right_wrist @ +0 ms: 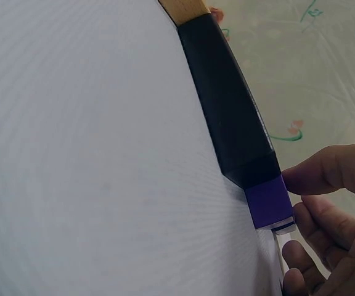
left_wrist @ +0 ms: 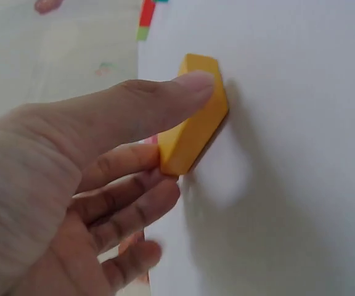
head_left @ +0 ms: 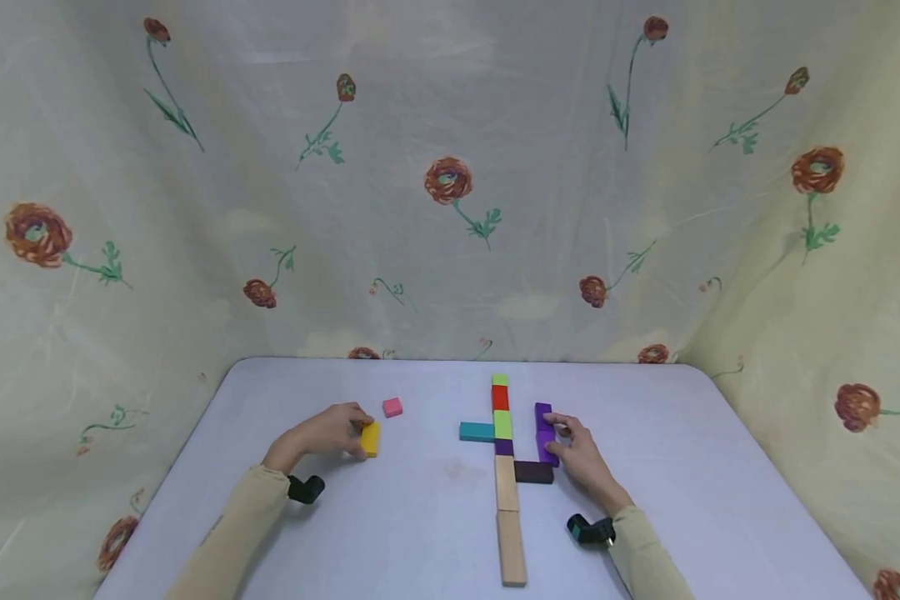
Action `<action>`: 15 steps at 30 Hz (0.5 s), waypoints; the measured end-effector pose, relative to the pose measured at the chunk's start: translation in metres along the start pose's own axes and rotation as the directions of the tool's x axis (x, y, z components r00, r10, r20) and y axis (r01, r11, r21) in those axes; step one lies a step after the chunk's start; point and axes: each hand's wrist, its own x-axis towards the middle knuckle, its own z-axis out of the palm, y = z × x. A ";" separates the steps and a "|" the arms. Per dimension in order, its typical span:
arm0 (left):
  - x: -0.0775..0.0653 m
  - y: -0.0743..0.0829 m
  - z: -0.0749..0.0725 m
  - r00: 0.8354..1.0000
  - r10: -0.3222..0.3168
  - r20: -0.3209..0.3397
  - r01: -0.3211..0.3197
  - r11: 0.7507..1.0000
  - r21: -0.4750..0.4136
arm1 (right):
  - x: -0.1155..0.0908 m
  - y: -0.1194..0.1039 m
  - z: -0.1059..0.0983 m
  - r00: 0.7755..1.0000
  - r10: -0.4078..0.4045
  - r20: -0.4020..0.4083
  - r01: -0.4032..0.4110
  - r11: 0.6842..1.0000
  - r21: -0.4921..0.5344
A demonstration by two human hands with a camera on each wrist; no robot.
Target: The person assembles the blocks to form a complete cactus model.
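Observation:
My left hand [head_left: 333, 431] pinches a yellow block [head_left: 371, 440] between thumb and fingers at the table's left. In the left wrist view, the thumb lies across the yellow block [left_wrist: 193, 132]; whether it touches the table is unclear. My right hand [head_left: 581, 454] touches two purple blocks laid end to end: a finger reaches the far purple block [head_left: 542, 410], and the thumb the near purple block [head_left: 544, 440]. Both contacts are along their right side. A black block [head_left: 534, 472] meets the near one; the right wrist view shows the thumb against the purple block [right_wrist: 270, 202].
A row runs down the table: lime, red [head_left: 500, 398], lime [head_left: 502, 425], dark purple [head_left: 504, 447] and two wooden blocks [head_left: 512, 547]. A teal block [head_left: 477, 432] juts left from it. Beyond the left hand lies a pink block [head_left: 392, 407]. Flowered cloth surrounds the white table [head_left: 420, 517].

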 end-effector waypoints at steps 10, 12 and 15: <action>0.029 0.040 0.025 0.994 0.088 -0.058 -0.080 0.990 0.119 | -0.003 -0.003 -0.002 1.000 0.025 0.008 -0.025 1.000 0.004; 0.035 0.048 0.030 0.992 0.107 -0.067 -0.094 0.980 0.174 | -0.003 -0.003 -0.002 1.000 0.021 0.006 -0.021 1.000 0.009; 0.043 0.058 0.036 0.991 0.107 -0.085 -0.086 0.972 0.218 | -0.002 -0.002 -0.001 1.000 0.022 0.010 -0.022 1.000 0.016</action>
